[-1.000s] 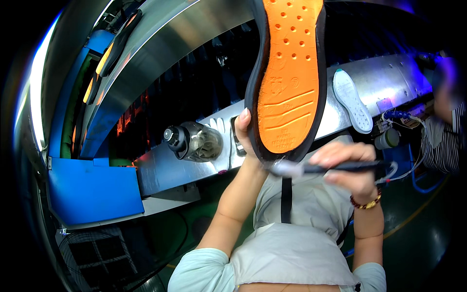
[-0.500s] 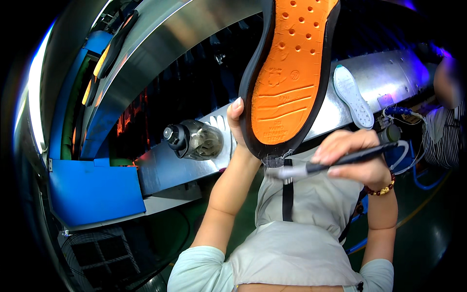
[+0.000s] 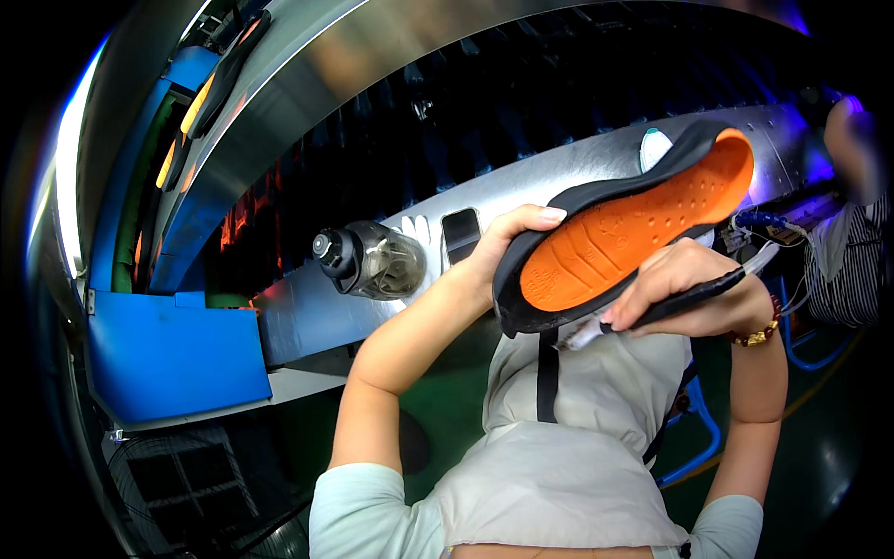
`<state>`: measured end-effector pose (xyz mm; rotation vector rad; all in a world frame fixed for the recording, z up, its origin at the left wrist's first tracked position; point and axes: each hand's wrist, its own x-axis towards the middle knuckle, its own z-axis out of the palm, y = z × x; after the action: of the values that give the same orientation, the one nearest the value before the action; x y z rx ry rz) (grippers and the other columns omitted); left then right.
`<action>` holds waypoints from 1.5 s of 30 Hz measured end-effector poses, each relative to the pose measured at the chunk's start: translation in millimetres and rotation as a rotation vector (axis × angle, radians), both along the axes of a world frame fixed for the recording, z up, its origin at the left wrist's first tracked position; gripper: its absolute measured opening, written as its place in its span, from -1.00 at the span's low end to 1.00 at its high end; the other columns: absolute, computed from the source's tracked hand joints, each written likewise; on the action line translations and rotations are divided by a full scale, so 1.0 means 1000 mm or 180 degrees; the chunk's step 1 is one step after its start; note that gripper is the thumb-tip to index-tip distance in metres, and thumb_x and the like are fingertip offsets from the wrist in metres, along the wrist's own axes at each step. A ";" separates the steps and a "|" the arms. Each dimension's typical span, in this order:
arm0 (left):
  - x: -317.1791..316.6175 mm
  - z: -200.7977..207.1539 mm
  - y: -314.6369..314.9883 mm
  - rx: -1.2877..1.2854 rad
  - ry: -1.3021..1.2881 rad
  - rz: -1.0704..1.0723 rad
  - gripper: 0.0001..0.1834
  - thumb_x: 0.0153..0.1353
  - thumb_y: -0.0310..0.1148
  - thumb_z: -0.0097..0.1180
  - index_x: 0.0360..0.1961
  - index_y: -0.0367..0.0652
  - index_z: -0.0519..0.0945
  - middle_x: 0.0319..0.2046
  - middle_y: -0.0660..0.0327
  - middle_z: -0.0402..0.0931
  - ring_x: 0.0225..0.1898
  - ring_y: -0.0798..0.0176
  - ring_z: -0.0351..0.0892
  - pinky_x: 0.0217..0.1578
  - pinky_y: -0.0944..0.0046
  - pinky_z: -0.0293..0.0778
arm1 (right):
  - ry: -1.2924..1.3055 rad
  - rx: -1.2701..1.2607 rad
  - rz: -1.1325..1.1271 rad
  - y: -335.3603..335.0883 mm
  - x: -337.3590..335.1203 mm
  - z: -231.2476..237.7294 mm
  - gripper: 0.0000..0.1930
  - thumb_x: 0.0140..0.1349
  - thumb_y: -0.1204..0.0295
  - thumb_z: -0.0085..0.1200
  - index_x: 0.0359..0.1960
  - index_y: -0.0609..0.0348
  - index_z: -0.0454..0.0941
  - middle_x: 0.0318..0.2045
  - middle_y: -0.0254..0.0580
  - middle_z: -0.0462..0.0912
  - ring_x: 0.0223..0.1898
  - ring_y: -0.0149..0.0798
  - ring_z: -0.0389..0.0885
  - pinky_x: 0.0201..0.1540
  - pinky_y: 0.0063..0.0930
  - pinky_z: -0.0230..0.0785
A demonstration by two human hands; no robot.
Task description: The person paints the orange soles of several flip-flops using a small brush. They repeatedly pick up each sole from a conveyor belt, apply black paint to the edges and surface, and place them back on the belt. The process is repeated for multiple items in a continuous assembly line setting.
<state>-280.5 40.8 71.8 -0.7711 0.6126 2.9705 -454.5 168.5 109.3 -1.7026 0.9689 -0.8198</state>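
Observation:
A shoe sole [image 3: 596, 244] with an orange inner face and a black raised rim is held up in front of me, tilted, one end toward the upper right. My left hand [image 3: 503, 244] grips its lower left end, thumb over the rim. My right hand [image 3: 697, 291] is closed round a brush [image 3: 672, 304] with a black handle and a pale tube at its rear. The brush's light bristles are just below the sole's near edge; whether they touch it I cannot tell. A white sole [image 3: 655, 147] lies mostly hidden behind the held one.
On the metal ledge [image 3: 312, 312] stand a clear bottle [image 3: 391, 263] with a black lid, a white glove [image 3: 434, 256] and a dark flat rectangle [image 3: 460, 235]. Orange and black soles [image 3: 212, 98] rest at far left, above a blue panel [image 3: 177, 359]. Striped cloth [image 3: 838, 270] hangs right.
The held sole has swung from nearly upright to slanting rightward and lower, now covering most of the white sole. My right hand and brush have shifted slightly right. The dark rectangle has come into view.

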 end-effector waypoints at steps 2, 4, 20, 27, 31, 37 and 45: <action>0.000 0.003 0.005 0.0100 -0.0059 -0.0008 -0.55 -0.04 -0.25 -0.04 -0.19 -0.41 0.38 -0.27 -0.06 0.43 -0.28 0.15 0.47 -0.19 0.26 0.39 | -0.0375 -0.0018 -0.0288 0.002 -0.001 0.000 -0.83 -0.20 0.64 0.11 -0.47 0.26 0.53 -0.46 -0.14 0.58 -0.36 -0.26 0.57 -0.24 -0.54 0.40; 0.000 0.001 0.008 -0.0071 -0.0100 -0.0139 -0.55 -0.04 -0.24 -0.03 -0.19 -0.41 0.38 -0.28 -0.05 0.43 -0.29 0.17 0.48 -0.20 0.28 0.39 | -0.0413 0.0017 -0.0515 0.003 0.000 -0.009 -0.82 -0.24 0.66 0.16 -0.50 0.28 0.52 -0.48 -0.10 0.58 -0.35 -0.22 0.57 -0.25 -0.49 0.42; 0.029 -0.003 0.010 0.0403 -0.0389 0.0030 -0.50 -0.11 -0.26 0.00 -0.13 -0.35 0.37 -0.20 -0.02 0.41 -0.23 0.16 0.45 -0.17 0.28 0.36 | 0.0439 0.0035 -0.0024 0.021 -0.031 -0.002 -0.84 -0.17 0.56 0.09 -0.46 0.21 0.52 -0.44 -0.18 0.57 -0.39 -0.24 0.55 -0.33 -0.52 0.38; 0.044 -0.014 -0.001 0.0191 -0.0943 0.0287 -0.49 -0.16 -0.27 0.03 -0.14 -0.32 0.38 -0.23 -0.02 0.42 -0.24 0.14 0.44 -0.16 0.27 0.36 | 0.0291 0.0012 -0.0118 0.028 -0.037 -0.004 -0.82 -0.17 0.62 0.10 -0.44 0.24 0.51 -0.42 -0.16 0.58 -0.33 -0.27 0.56 -0.26 -0.54 0.39; 0.048 -0.012 -0.010 -0.0344 -0.0708 0.0153 -0.50 -0.18 -0.25 0.05 -0.18 -0.32 0.42 -0.25 0.02 0.43 -0.24 0.14 0.43 -0.17 0.27 0.35 | 0.0374 -0.0144 -0.0651 0.026 -0.040 -0.016 -0.81 -0.18 0.62 0.12 -0.43 0.27 0.51 -0.42 -0.15 0.58 -0.30 -0.26 0.55 -0.24 -0.51 0.39; 0.057 -0.012 -0.033 0.0309 -0.0073 0.0919 -0.52 -0.03 -0.21 0.08 -0.11 -0.28 0.38 -0.20 -0.01 0.42 -0.22 0.17 0.46 -0.18 0.22 0.39 | 0.0169 -0.0715 -0.0763 0.040 -0.025 0.026 -0.79 -0.27 0.55 0.21 -0.47 0.17 0.56 -0.46 -0.25 0.59 -0.41 -0.29 0.53 -0.35 -0.58 0.35; -0.030 -0.130 0.006 0.0423 0.0378 0.0532 -0.23 0.01 0.29 -0.40 0.07 -0.08 0.23 0.02 0.11 0.24 -0.05 0.11 0.31 -0.06 0.19 0.28 | -0.1383 0.0417 -0.2513 0.021 -0.011 -0.075 -0.84 -0.12 0.66 0.08 -0.42 0.38 0.51 -0.39 -0.10 0.56 -0.34 -0.38 0.51 -0.24 -0.61 0.35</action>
<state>-310.3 46.7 -58.4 -0.6710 0.3657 3.1882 -465.1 189.1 34.4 -0.9332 1.3527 -1.5177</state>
